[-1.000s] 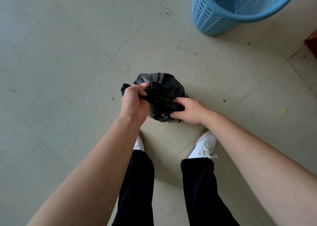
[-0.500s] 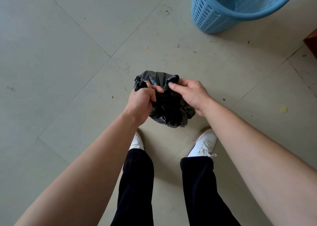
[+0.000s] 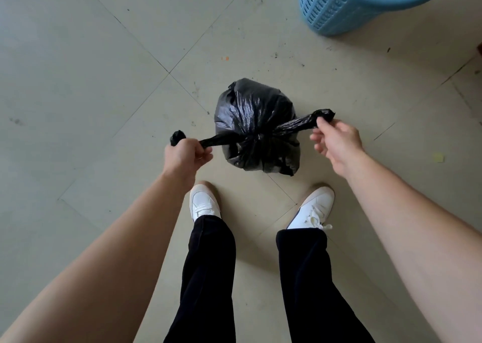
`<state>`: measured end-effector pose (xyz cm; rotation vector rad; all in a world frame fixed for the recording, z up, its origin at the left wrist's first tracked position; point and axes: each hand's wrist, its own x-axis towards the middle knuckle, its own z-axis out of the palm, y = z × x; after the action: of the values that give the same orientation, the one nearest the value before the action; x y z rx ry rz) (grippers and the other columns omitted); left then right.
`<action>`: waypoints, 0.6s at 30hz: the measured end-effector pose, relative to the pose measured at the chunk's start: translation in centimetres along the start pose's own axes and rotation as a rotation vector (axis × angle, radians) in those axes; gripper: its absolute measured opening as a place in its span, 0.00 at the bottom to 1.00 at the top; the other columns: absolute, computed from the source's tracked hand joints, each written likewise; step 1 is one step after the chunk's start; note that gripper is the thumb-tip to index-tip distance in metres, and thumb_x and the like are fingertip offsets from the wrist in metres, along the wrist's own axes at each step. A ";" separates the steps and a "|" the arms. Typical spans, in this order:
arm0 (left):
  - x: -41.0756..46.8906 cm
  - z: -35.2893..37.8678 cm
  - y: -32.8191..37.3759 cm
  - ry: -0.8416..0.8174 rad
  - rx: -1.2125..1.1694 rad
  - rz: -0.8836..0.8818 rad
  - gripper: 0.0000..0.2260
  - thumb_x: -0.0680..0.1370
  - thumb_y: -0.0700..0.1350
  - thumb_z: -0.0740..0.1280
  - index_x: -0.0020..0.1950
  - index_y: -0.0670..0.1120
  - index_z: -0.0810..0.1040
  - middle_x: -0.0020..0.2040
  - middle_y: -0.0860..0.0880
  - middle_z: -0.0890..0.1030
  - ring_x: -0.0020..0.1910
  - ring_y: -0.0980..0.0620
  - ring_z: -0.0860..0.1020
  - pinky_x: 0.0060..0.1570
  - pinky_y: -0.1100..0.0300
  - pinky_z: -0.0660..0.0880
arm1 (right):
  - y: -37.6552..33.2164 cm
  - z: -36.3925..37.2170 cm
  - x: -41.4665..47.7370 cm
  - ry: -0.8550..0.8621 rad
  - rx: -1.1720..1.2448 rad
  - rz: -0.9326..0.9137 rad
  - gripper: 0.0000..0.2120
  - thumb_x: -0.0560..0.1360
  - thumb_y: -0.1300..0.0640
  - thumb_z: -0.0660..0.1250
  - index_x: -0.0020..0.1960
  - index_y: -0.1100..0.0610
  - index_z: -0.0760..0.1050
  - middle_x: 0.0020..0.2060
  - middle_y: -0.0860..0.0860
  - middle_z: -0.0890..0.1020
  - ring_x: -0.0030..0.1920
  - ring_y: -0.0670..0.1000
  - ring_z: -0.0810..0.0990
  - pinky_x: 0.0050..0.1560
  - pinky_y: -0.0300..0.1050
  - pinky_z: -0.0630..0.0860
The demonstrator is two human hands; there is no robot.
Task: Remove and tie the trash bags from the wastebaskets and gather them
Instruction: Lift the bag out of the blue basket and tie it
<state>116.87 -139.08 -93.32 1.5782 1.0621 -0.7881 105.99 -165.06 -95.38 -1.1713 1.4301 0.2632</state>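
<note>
A full black trash bag (image 3: 257, 113) sits on the tiled floor just ahead of my feet. Its top is gathered into a knot at the near side, with two twisted ends stretched out sideways. My left hand (image 3: 184, 156) is fisted around the left end, whose tip sticks out past my knuckles. My right hand (image 3: 335, 140) pinches the right end between thumb and fingertips, the other fingers spread loosely. A blue plastic wastebasket (image 3: 339, 6) with slotted walls stands at the upper right, about one tile beyond the bag; no liner shows inside it.
My two white shoes (image 3: 204, 203) and black trouser legs stand right behind the bag. The floor is pale tile with dark specks and a small orange crumb (image 3: 225, 58). A dark wooden edge (image 3: 479, 49) shows at the far right border.
My hands, which were bunched together on top of the bag, have pulled apart sideways, drawing the two bag ends out taut and closing the knot.
</note>
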 end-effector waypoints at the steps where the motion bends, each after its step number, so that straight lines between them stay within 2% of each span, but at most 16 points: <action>1: -0.4 0.6 0.3 -0.058 -0.031 0.027 0.11 0.73 0.27 0.56 0.39 0.42 0.67 0.37 0.43 0.72 0.34 0.48 0.79 0.46 0.52 0.81 | -0.3 0.4 -0.4 -0.072 0.082 0.008 0.03 0.78 0.53 0.69 0.47 0.50 0.77 0.41 0.48 0.82 0.37 0.44 0.79 0.36 0.37 0.74; 2: -0.7 1.2 0.6 -0.109 -0.057 0.051 0.11 0.73 0.27 0.57 0.39 0.42 0.68 0.36 0.44 0.74 0.35 0.49 0.80 0.48 0.53 0.81 | -0.5 0.8 -0.5 -0.129 0.160 0.007 0.04 0.77 0.52 0.71 0.49 0.49 0.77 0.43 0.47 0.82 0.39 0.44 0.80 0.38 0.38 0.75; 4: -1.1 2.4 0.9 -0.184 -0.130 0.081 0.08 0.75 0.28 0.61 0.42 0.40 0.71 0.36 0.45 0.77 0.35 0.52 0.80 0.46 0.57 0.80 | -0.5 1.5 -0.6 -0.167 0.235 -0.002 0.14 0.74 0.49 0.74 0.56 0.49 0.75 0.48 0.46 0.81 0.44 0.45 0.80 0.40 0.38 0.76; 6: -1.0 3.3 0.4 -0.187 -0.128 0.087 0.08 0.75 0.30 0.64 0.42 0.42 0.73 0.36 0.48 0.76 0.35 0.53 0.77 0.42 0.59 0.77 | -0.1 2.1 -0.5 -0.108 0.174 0.037 0.25 0.72 0.49 0.75 0.65 0.53 0.71 0.52 0.47 0.80 0.48 0.45 0.79 0.43 0.40 0.77; 8: -0.6 3.8 -0.9 -0.161 0.026 0.059 0.08 0.77 0.34 0.66 0.43 0.46 0.72 0.38 0.49 0.73 0.39 0.50 0.72 0.41 0.59 0.73 | 0.8 2.4 -0.3 -0.038 0.043 0.135 0.33 0.74 0.50 0.73 0.74 0.57 0.64 0.55 0.50 0.78 0.51 0.48 0.77 0.52 0.43 0.78; 10: -0.4 4.6 -2.3 -0.181 0.208 0.000 0.11 0.78 0.40 0.68 0.54 0.48 0.67 0.44 0.49 0.73 0.44 0.50 0.72 0.44 0.56 0.73 | 1.5 2.6 0.3 -0.057 -0.080 0.216 0.33 0.76 0.47 0.69 0.75 0.57 0.62 0.60 0.52 0.74 0.57 0.51 0.75 0.65 0.50 0.73; 11: -0.2 5.0 -3.0 -0.192 0.285 -0.014 0.13 0.79 0.44 0.68 0.57 0.49 0.65 0.46 0.50 0.74 0.44 0.51 0.72 0.46 0.55 0.74 | 1.8 2.7 0.6 -0.079 -0.115 0.226 0.32 0.76 0.44 0.68 0.75 0.57 0.64 0.63 0.51 0.73 0.60 0.52 0.74 0.67 0.51 0.70; 13: 0.2 5.9 -3.7 -0.197 0.355 0.072 0.09 0.81 0.49 0.65 0.58 0.50 0.69 0.48 0.51 0.76 0.45 0.54 0.74 0.49 0.55 0.73 | 2.0 3.1 0.8 -0.118 -0.157 0.202 0.33 0.75 0.38 0.66 0.74 0.54 0.66 0.70 0.49 0.71 0.67 0.52 0.72 0.65 0.49 0.68; 14: 0.4 6.4 -3.9 -0.178 0.361 0.150 0.09 0.82 0.52 0.62 0.59 0.51 0.71 0.51 0.51 0.77 0.49 0.54 0.76 0.53 0.55 0.73 | 2.1 3.5 1.2 -0.122 -0.165 0.181 0.32 0.75 0.37 0.65 0.73 0.53 0.67 0.71 0.50 0.70 0.67 0.52 0.72 0.61 0.47 0.69; 16: 0.9 7.3 -3.8 -0.140 0.328 0.297 0.10 0.82 0.56 0.58 0.58 0.55 0.73 0.58 0.50 0.78 0.58 0.53 0.76 0.61 0.54 0.71 | 1.9 4.2 1.6 -0.137 -0.102 0.155 0.27 0.77 0.38 0.64 0.69 0.53 0.71 0.67 0.50 0.74 0.61 0.51 0.74 0.51 0.42 0.72; 17: 1.0 7.7 -3.6 -0.138 0.280 0.352 0.08 0.83 0.55 0.56 0.55 0.57 0.74 0.57 0.53 0.78 0.57 0.57 0.76 0.60 0.58 0.71 | 1.7 4.8 1.7 -0.148 -0.059 0.155 0.25 0.77 0.38 0.64 0.67 0.53 0.72 0.66 0.50 0.75 0.60 0.51 0.75 0.50 0.43 0.73; 18: 0.8 8.3 -3.1 -0.152 0.232 0.405 0.08 0.84 0.52 0.55 0.51 0.59 0.73 0.53 0.56 0.78 0.53 0.61 0.76 0.57 0.62 0.71 | 1.5 5.4 1.8 -0.146 -0.033 0.137 0.23 0.77 0.38 0.64 0.64 0.53 0.74 0.64 0.50 0.77 0.61 0.52 0.76 0.54 0.45 0.74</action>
<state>114.57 -146.65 -97.28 1.8209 0.5284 -0.7543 108.59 -161.27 -98.96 -1.0599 1.3830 0.4612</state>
